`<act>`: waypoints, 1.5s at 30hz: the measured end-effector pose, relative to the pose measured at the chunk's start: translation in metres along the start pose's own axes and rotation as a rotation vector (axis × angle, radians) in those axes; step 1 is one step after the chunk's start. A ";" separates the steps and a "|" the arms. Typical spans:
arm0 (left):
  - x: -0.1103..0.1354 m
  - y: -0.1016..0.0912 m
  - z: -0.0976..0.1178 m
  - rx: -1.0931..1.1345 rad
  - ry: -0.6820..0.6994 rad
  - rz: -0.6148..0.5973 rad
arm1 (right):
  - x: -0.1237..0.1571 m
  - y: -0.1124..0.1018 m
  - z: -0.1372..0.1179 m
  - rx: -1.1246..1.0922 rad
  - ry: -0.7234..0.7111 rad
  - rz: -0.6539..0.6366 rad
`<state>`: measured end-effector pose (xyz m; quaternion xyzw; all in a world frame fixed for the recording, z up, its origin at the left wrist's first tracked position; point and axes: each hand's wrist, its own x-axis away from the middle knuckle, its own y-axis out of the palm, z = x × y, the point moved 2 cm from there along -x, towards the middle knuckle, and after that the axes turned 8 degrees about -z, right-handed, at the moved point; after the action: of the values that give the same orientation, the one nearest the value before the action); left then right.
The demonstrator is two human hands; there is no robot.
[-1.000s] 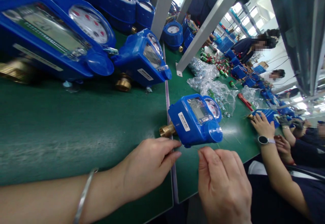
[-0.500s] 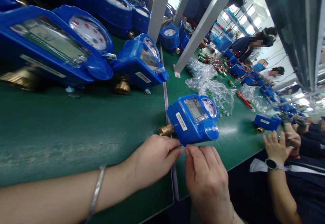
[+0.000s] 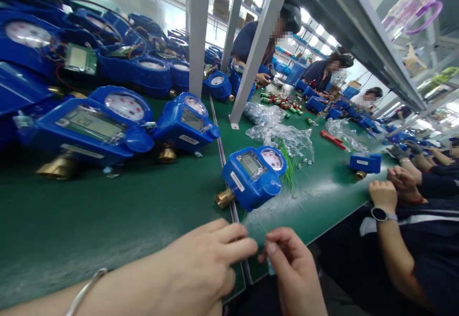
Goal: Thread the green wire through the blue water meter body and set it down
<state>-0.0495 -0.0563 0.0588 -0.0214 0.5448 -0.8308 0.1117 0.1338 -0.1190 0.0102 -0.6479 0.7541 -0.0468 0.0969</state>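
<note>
Drawn back toward me since a moment ago: my left hand (image 3: 204,266), fingers loosely bent, whether gripping anything I can't tell, and my right hand (image 3: 294,263), pinching a small pale-blue piece (image 3: 270,266), seemingly to steady it. Beyond, the blue meter (image 3: 245,180) straddles the table seam (image 3: 218,141), display upward, presumably for reading; green strands (image 3: 289,175) lie just past.

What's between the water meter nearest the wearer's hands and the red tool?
The head view shows green strands and a clear plastic bag between the water meter and red tool.
</note>
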 end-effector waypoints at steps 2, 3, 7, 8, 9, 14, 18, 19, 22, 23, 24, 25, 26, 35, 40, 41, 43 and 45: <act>-0.002 -0.003 0.003 0.186 0.158 0.057 | 0.000 0.011 0.002 -0.287 0.074 0.016; -0.002 -0.004 0.002 0.264 0.195 0.098 | 0.000 0.016 0.002 -0.395 0.105 0.015; -0.004 0.006 -0.009 0.442 0.121 0.247 | 0.001 0.030 -0.003 -0.647 0.168 0.026; -0.005 0.009 -0.012 0.472 0.080 0.264 | 0.001 0.032 -0.004 -0.681 0.158 0.032; -0.005 0.012 -0.013 0.498 0.041 0.277 | 0.002 0.034 -0.005 -0.708 0.142 0.032; -0.009 0.024 -0.018 0.664 -0.056 0.247 | 0.004 0.039 -0.005 -0.803 0.087 0.039; -0.011 0.027 -0.020 0.625 -0.053 0.289 | 0.005 0.038 -0.006 -0.827 0.022 0.029; -0.011 0.026 -0.020 0.587 -0.041 0.312 | 0.005 0.037 -0.007 -0.814 -0.002 0.029; -0.012 0.022 -0.018 0.488 0.030 0.343 | 0.005 0.033 -0.004 -0.739 -0.074 0.062; -0.012 0.021 -0.018 0.466 0.044 0.345 | 0.006 0.032 -0.003 -0.705 -0.094 0.079; -0.013 0.021 -0.017 0.450 0.052 0.344 | 0.006 0.031 -0.001 -0.668 -0.112 0.092; -0.013 0.020 -0.017 0.439 0.054 0.341 | 0.007 0.030 0.001 -0.633 -0.127 0.105; -0.014 0.020 -0.017 0.434 0.046 0.339 | 0.007 0.030 0.004 -0.599 -0.139 0.114; -0.017 0.021 -0.018 0.472 -0.034 0.399 | 0.011 0.029 0.013 -0.402 -0.147 0.076; -0.018 0.025 -0.021 0.490 -0.074 0.419 | 0.011 0.029 0.015 -0.415 -0.162 0.065; -0.018 0.026 -0.021 0.487 -0.078 0.421 | 0.011 0.029 0.016 -0.416 -0.166 0.064; -0.018 0.027 -0.022 0.480 -0.077 0.419 | 0.011 0.029 0.016 -0.397 -0.179 0.063; -0.018 0.028 -0.022 0.478 -0.070 0.412 | 0.011 0.030 0.015 -0.370 -0.192 0.068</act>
<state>-0.0313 -0.0437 0.0264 0.0876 0.3230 -0.8939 0.2981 0.1066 -0.1242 -0.0108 -0.6302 0.7587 0.1575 0.0491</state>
